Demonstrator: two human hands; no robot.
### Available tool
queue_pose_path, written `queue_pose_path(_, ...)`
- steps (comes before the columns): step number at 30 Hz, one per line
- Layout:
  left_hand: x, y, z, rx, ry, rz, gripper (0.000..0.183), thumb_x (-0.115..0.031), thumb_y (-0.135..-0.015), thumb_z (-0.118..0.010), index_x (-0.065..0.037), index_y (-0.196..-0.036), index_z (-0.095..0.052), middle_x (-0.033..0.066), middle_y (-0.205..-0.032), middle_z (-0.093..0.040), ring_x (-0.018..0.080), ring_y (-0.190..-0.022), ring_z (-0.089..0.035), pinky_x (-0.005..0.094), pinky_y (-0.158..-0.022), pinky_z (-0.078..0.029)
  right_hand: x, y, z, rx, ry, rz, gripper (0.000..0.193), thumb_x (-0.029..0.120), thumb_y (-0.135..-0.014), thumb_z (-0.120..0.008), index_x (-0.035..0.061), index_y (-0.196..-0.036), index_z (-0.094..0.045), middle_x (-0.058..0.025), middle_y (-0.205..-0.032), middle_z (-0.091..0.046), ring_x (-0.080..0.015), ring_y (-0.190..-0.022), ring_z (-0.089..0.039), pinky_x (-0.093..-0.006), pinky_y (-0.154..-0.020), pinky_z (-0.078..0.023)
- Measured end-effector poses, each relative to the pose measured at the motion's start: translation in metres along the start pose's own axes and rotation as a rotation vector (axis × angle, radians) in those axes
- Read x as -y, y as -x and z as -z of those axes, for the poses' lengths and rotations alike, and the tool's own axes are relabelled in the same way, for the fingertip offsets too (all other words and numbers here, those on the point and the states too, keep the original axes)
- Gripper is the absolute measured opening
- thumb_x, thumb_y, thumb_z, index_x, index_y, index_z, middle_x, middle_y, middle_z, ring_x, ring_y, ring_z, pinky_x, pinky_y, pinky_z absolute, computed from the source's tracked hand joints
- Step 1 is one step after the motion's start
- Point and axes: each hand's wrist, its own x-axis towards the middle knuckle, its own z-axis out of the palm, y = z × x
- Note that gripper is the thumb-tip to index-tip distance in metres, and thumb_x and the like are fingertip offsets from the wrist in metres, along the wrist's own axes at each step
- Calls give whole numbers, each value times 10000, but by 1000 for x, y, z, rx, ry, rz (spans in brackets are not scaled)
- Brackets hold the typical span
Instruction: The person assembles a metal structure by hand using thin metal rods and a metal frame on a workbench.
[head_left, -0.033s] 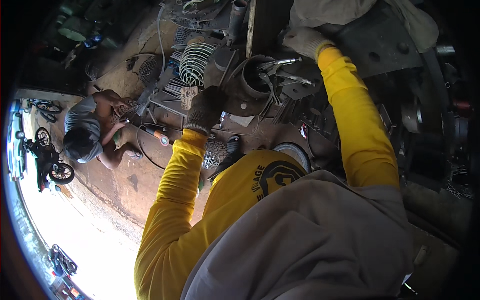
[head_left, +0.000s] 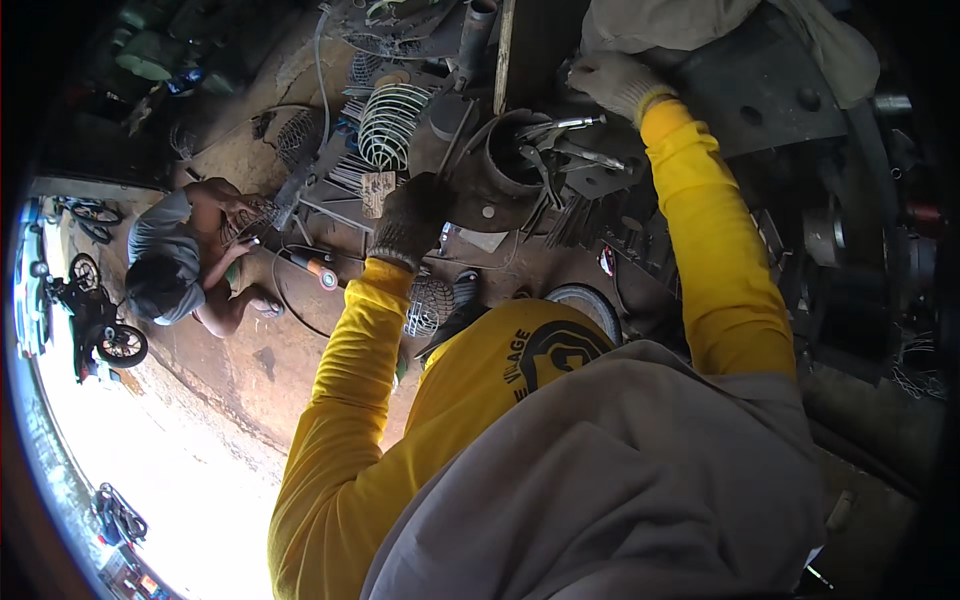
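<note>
My left hand [head_left: 412, 218], in a dark knitted glove, is closed beside a small light wooden block [head_left: 378, 194] on the cluttered bench. A thin dark rod [head_left: 458, 138] runs up from near its fingers; whether the hand grips it is unclear. In a pale glove, my right hand [head_left: 618, 84] is curled at the far edge of a large dark metal plate [head_left: 735, 100] with round holes. What its fingers close on is hidden. Between my hands, locking pliers [head_left: 560, 152] lean on the rim of a dark round metal vessel [head_left: 497, 160].
A coiled wire guard [head_left: 392, 128] lies beyond my left hand. At left another person [head_left: 165, 250] crouches, handling a wire cage [head_left: 255, 215]. An orange-marked power tool [head_left: 325, 275], a wire basket [head_left: 430, 305] and a wheel [head_left: 590, 305] are low down. Grey cloth [head_left: 660, 22] hangs at the far right.
</note>
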Motion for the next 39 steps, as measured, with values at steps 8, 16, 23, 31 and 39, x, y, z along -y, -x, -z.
queue_pose_path(8,-23,4,79,-127,1098,796,240,-178,-979,-560,-68,-1174,-646,48,-992,-715,130,-655,-634,245,-574,-518,23,131,-16,-703,-687,366,314,158,-916,-706,29,-1195,-639,-128,-995,-697,-182,-836,-688,-303,-761,-547)
queue_pose_path(16,-155,-100,138,-432,770,-123,269,-94,-948,-582,-12,-1203,-599,92,-1052,-683,134,-718,-634,249,-604,-522,29,208,-85,-507,-813,502,351,209,-887,-730,55,-1193,-656,-139,-957,-670,-319,-907,-680,-422,-830,-545)
queue_pose_path(23,-282,-167,66,300,1965,32,314,-183,-965,-621,-40,-1241,-579,153,-1193,-663,228,-928,-690,379,-813,-598,-49,283,-119,-811,-1151,87,236,143,-936,-657,-11,-1113,-665,-108,-871,-692,-253,-896,-684,-361,-811,-546)
queue_pose_path(31,-387,-179,7,590,2065,180,342,-285,-1034,-555,-52,-1284,-552,173,-1153,-672,279,-919,-710,418,-789,-621,-95,332,-164,-1090,-1615,-344,197,138,-1004,-581,-21,-1100,-648,-73,-793,-675,-119,-710,-623,-276,-642,-527)
queue_pose_path(39,-382,-227,7,509,1219,129,354,-333,-985,-616,-63,-1214,-622,90,-924,-710,149,-691,-663,310,-536,-558,-192,413,-207,-1030,-86,-498,192,65,-934,-587,8,-1115,-614,-119,-1107,-672,-197,-756,-669,-300,-636,-544)
